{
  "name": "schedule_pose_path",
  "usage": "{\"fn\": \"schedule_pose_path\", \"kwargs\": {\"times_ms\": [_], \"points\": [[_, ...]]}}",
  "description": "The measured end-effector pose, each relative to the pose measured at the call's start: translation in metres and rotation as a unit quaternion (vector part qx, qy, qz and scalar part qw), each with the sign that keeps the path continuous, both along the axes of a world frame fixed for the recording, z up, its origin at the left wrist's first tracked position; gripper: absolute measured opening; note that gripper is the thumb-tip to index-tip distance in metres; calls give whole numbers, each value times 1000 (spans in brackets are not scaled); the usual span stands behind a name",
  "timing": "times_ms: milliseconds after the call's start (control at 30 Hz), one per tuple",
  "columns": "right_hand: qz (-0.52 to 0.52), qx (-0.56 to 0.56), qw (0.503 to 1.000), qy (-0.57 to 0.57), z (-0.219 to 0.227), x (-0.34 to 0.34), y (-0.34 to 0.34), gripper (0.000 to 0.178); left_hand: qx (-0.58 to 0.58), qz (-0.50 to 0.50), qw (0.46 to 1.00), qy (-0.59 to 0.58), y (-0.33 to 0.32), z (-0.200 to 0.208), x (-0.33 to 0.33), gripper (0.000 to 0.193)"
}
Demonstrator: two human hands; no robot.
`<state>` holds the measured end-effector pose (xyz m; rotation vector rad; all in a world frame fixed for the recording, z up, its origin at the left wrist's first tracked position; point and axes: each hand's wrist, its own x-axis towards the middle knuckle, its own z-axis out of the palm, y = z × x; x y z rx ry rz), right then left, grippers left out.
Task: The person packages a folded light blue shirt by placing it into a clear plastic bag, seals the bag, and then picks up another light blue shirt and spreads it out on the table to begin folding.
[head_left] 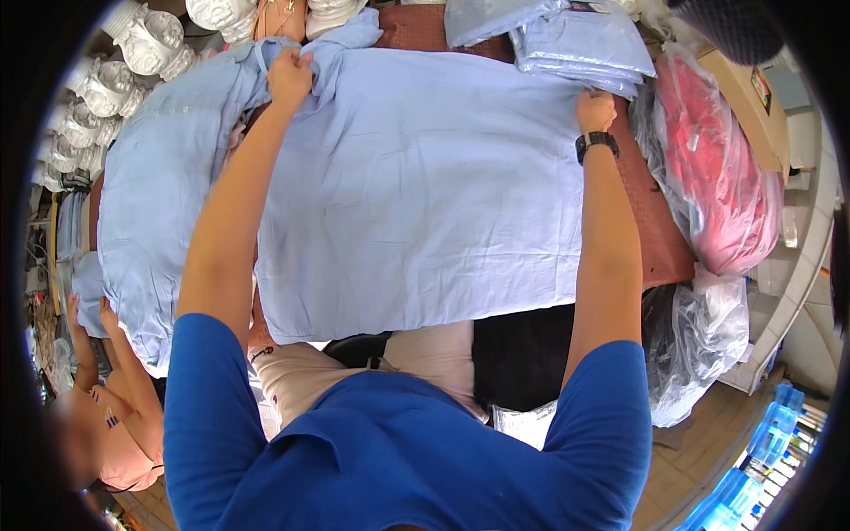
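Note:
A light blue shirt (425, 186) lies spread out in front of me, its lower end hanging over the near table edge toward my lap. At its far left, my left hand (290, 80) is closed on the bunched cloth near the collar and sleeve. My right hand (596, 112), below a black wristwatch (597, 146), grips the shirt's far right edge in a fist. Both arms are stretched out. To the left lies another light blue shirt (164, 159), rumpled and draped over the table's side.
Plastic-wrapped folded blue shirts (580, 44) sit at the back right on the brown table cover (651, 212). Beyond are a bag of red cloth (708, 159) and a cardboard box (748, 106). White ornate pieces (146, 44) stand far left. A co-worker's arms (124, 345) handle blue cloth lower left.

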<state>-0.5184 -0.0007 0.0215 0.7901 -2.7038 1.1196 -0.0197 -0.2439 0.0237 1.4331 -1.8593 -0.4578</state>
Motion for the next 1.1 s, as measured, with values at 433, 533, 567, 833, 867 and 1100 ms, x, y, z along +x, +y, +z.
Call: {"fn": "schedule_pose_path", "kwargs": {"times_ms": [433, 533, 567, 833, 867, 1100], "points": [[51, 225, 943, 239, -10, 21, 175, 46, 141, -141, 937, -286, 53, 33, 94, 43], [95, 197, 958, 187, -17, 30, 199, 40, 34, -83, 967, -240, 54, 28, 99, 34], [130, 162, 966, 151, -23, 25, 207, 39, -38, -50, 977, -204, 53, 19, 98, 31], [98, 164, 971, 146, -14, 31, 297, 39, -163, -101, 981, -27, 195, 46, 116, 32], [94, 204, 966, 127, -10, 39, 310, 41, -142, -74, 985, -61, 235, 50, 136, 32], [85, 213, 973, 8, -4, 91, 346, 52, 79, 1, 986, -148, 388, 11, 206, 22]]}}
